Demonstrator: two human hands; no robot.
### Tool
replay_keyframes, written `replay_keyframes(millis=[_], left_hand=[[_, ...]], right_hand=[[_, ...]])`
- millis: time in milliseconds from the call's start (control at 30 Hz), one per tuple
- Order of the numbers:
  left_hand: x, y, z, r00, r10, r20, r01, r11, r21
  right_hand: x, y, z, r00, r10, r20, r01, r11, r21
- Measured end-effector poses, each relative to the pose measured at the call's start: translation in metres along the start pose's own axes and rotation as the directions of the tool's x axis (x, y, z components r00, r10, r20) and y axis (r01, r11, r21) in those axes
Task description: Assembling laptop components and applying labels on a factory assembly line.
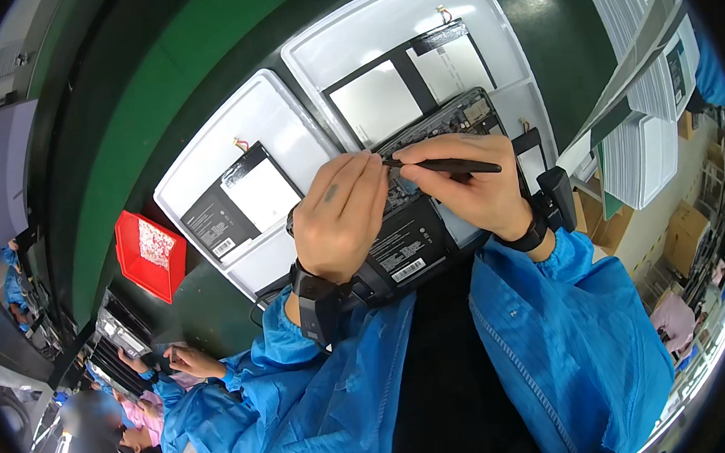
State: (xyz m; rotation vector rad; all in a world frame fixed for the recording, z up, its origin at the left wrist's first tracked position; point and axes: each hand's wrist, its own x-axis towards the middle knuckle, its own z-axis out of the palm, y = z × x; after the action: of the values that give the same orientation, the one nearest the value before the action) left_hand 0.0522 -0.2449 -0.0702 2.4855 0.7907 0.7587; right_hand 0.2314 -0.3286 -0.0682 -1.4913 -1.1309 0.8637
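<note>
My right hand [469, 180] grips a slim black pen-shaped tool [464, 166] between thumb and fingers, its tip pointing left. My left hand [340, 211] is closed, fingers pressed together over the board beside that tip. Whatever the left fingertips pinch is hidden. Beneath both hands lies an opened device, seemingly a tablet, with its circuit board [469, 114] exposed along the far side. A black battery pack [406, 244] with a printed label sits in its near part. Both hands partly cover the device.
White plastic trays [262, 85] stand under and beyond the device. They hold battery packs [262, 192] with short coloured wires. A red bin [131, 262] of small white pieces stands at left. Stacked white trays [655, 152] rise at right. A co-worker's hand [194, 361] shows lower left.
</note>
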Motion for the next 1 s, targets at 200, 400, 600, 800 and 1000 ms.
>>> replay_keyframes(millis=[200,400,600,800,1000], left_hand=[[0.000,0.001,-0.012,0.999,-0.017,0.031,0.018,0.999,-0.032],[-0.008,-0.010,-0.025,0.996,0.076,0.038,-0.077,0.997,0.024],[-0.040,-0.038,-0.092,0.977,-0.156,-0.142,0.204,0.873,0.443],[-0.108,-0.090,-0.179,0.684,-0.508,-0.523,0.729,0.467,0.500],[-0.114,-0.097,-0.173,0.519,-0.646,-0.559,0.848,0.306,0.433]], right_hand=[[0.001,-0.006,-0.008,0.997,0.006,0.073,-0.006,1.000,0.003],[-0.008,0.000,-0.009,0.995,0.064,-0.070,-0.057,0.993,0.106],[-0.009,-0.001,-0.010,0.987,0.135,-0.089,-0.123,0.984,0.126],[-0.005,-0.005,-0.007,0.985,0.163,-0.053,-0.153,0.975,0.161],[-0.008,0.000,-0.008,0.985,0.153,-0.074,-0.138,0.974,0.178]])
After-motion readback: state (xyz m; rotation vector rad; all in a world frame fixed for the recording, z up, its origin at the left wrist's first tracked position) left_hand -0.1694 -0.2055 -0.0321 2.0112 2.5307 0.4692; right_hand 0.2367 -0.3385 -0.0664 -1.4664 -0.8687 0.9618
